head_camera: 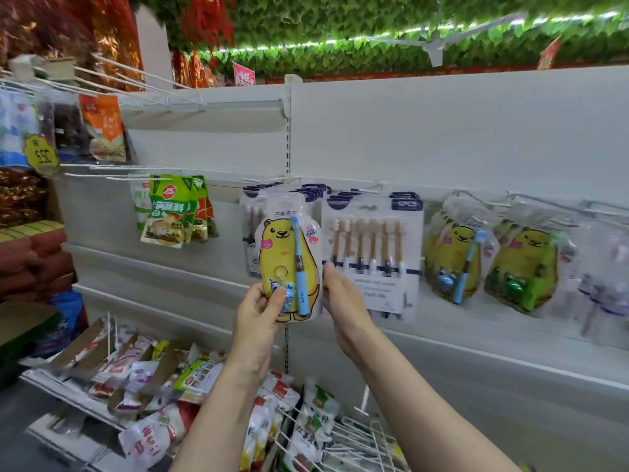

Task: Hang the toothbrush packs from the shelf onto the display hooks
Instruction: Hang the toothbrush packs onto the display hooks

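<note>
You are pinching yellow bear toothbrush pack (289,257) at lower left corner with left hand (257,310); right hand (342,294) is steadying its right edge, fingers straight. Pack is hovering before hung packs, left of multi-brush card (372,247). Risk: hang hole missing hook, pack slipping to shelf below.

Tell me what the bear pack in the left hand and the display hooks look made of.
Bear toothbrush pack: seemingly glossy clear plastic over a printed yellow card; its edges look translucent and shiny. The left hand pinches its lower corner. Display hooks: thin wire, probably white-coated metal, judging by their slim rigid rods.
</note>
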